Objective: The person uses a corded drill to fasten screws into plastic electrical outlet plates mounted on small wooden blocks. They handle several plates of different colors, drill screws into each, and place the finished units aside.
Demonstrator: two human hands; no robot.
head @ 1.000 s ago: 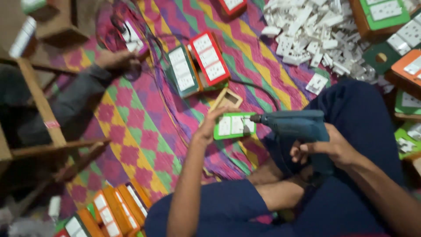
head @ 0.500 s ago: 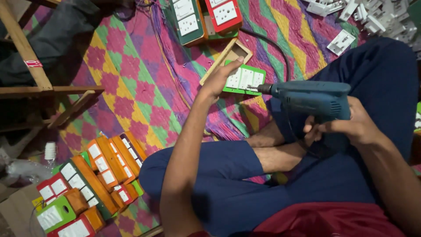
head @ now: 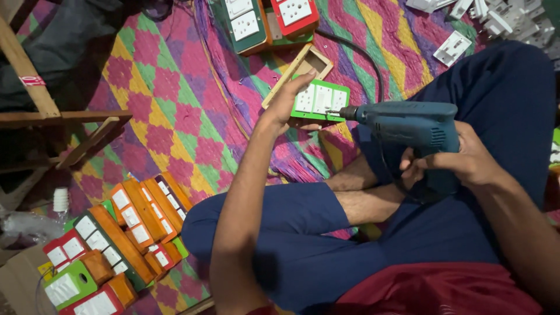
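A bright zigzag blanket (head: pixel 175 111) covers the floor, strewn with switch boxes (head: pixel 125 233). The left hand (head: pixel 286 102) grips a green switch box (head: pixel 321 100); the right hand (head: pixel 461 160) clasps a blue drill (head: pixel 408 125).

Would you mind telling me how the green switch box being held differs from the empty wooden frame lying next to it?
The green box has a green face fitted with white switches and sockets; the wooden frame is bare, pale wood, open through its middle. The left hand grips the green box and the drill, held by the right hand, points its bit at it, while the frame lies untouched on the mat. Both are rectangular.
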